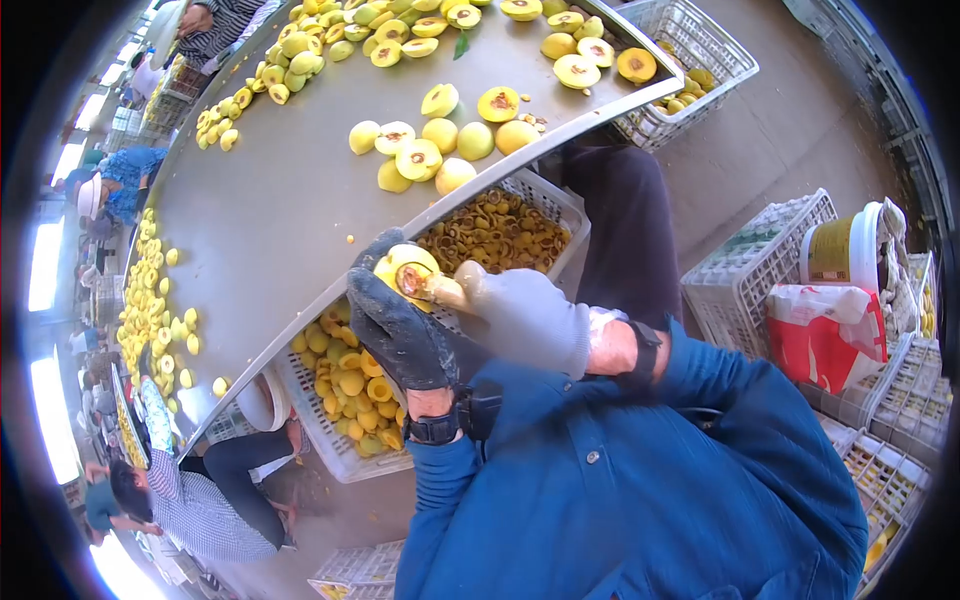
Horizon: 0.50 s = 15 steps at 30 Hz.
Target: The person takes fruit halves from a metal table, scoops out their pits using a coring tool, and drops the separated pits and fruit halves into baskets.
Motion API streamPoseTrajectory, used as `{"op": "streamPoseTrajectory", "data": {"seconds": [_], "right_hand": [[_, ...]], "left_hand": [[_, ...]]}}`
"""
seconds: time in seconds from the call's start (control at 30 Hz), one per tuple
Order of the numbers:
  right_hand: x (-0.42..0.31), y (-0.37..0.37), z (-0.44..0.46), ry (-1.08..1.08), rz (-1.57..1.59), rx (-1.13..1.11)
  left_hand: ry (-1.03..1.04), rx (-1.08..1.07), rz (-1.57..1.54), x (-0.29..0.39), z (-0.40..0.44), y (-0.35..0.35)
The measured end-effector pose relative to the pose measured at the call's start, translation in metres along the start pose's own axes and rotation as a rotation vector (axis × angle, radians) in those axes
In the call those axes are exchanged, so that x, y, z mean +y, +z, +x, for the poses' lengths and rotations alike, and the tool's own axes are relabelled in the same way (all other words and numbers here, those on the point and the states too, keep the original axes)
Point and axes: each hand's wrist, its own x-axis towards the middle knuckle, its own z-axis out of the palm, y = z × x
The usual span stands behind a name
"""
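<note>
My left hand (400, 325), in a dark grey glove, is closed around a yellow peach half (408, 262) with its cut face turned towards my right hand. My right hand (525, 315), in a light grey glove, grips a short wooden-handled tool (449, 292). The tool's tip is at the brownish pit hollow in the middle of the fruit; its working end is mostly hidden. Both hands are just off the metal table's edge, over crates. Below them is a crate of scooped-out brown and yellow pieces (500, 232), beside a crate of yellow peach halves (352, 385).
A metal table (270, 190) with a raised rim carries halved peaches (418, 160) near me and more along its far edges. Plastic crates (755, 255), a white bucket (845, 250) and a red bag (825, 335) stand at right. A person in a checked shirt (215, 515) sits at left.
</note>
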Motion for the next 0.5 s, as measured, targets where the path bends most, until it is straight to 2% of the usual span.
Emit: {"op": "streamPoseTrajectory", "data": {"seconds": [0.2,0.3,0.5], "right_hand": [[-0.006,0.003,0.002,0.013,0.178,-0.012],[-0.003,-0.002,0.005,0.051,0.227,-0.139],[0.004,-0.019,0.007,0.029,0.236,-0.303]], "left_hand": [[0.011,0.07,0.025,0.001,0.002,0.004],[0.086,0.037,0.1,-0.004,0.008,-0.001],[0.048,-0.414,0.25,0.004,0.022,-0.025]]}}
